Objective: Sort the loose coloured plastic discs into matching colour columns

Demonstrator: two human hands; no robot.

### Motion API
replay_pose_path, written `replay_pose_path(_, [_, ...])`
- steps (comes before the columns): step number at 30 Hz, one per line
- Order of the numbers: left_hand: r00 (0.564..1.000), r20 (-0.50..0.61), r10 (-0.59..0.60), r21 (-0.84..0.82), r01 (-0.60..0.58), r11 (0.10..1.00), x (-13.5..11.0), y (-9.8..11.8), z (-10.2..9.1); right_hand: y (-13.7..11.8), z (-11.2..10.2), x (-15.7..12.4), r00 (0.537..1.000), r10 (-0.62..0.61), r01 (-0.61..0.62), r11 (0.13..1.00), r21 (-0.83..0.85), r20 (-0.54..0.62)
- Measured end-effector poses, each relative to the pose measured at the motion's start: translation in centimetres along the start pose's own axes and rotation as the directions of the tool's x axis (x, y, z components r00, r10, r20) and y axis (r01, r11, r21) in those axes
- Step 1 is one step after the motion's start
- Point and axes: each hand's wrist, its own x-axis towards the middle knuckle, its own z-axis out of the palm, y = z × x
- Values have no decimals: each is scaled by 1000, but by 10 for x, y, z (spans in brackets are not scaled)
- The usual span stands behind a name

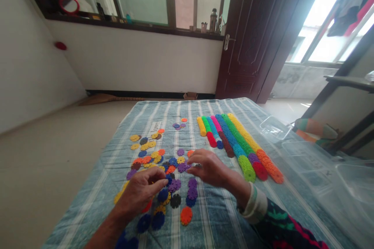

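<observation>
Loose notched plastic discs in several colours lie scattered over the striped cloth. My left hand point(143, 188) is over them, thumb and index finger closed in a pinch. A blue disc point(168, 179) shows right at those fingertips; whether it is held or lies behind them I cannot tell. To the right, my right hand point(210, 166) hovers with thumb and fingers apart, near purple discs point(181, 167) and an orange disc point(190, 153). A black disc point(175, 201) and an orange disc point(186, 216) lie closer to me.
Long rows of stacked discs, including a green row point(238, 134), lie to the right on the cloth point(187, 107). Clear plastic containers point(274, 127) stand along the right side. Beyond are a brown door point(248, 31) and a broom point(99, 99) on the floor.
</observation>
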Motion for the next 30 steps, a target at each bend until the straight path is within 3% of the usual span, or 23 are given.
replay_pose_path(5, [999,-38,7,-70,-9,998,-5,12,9,-26,18,-3,993,-98,98,995,-3,58])
replay_pose_path(17, [1000,-14,10,-113,-11,993,-7,16,22,-23,25,-4,997,-41,41,999,8,58])
replay_pose_path(21, [999,-45,28,-79,-31,996,-5,9,20,-5,3,0,997,-38,40,999,-16,73])
replay_pose_path(23, [996,-83,30,-52,-34,998,-2,3,18,13,-18,0,998,46,-40,991,-130,40])
replay_pose_path(25, [994,-107,37,-32,-41,999,-1,-1,16,33,-39,-1,984,178,-168,928,-331,0])
replay_pose_path(27, [993,-113,45,-19,-47,999,0,-4,16,53,-56,-4,937,348,-308,797,-519,-21])
replay_pose_path(30, [995,-86,52,0,-52,999,-1,-4,18,75,-66,-10,903,428,-365,735,-571,-26])
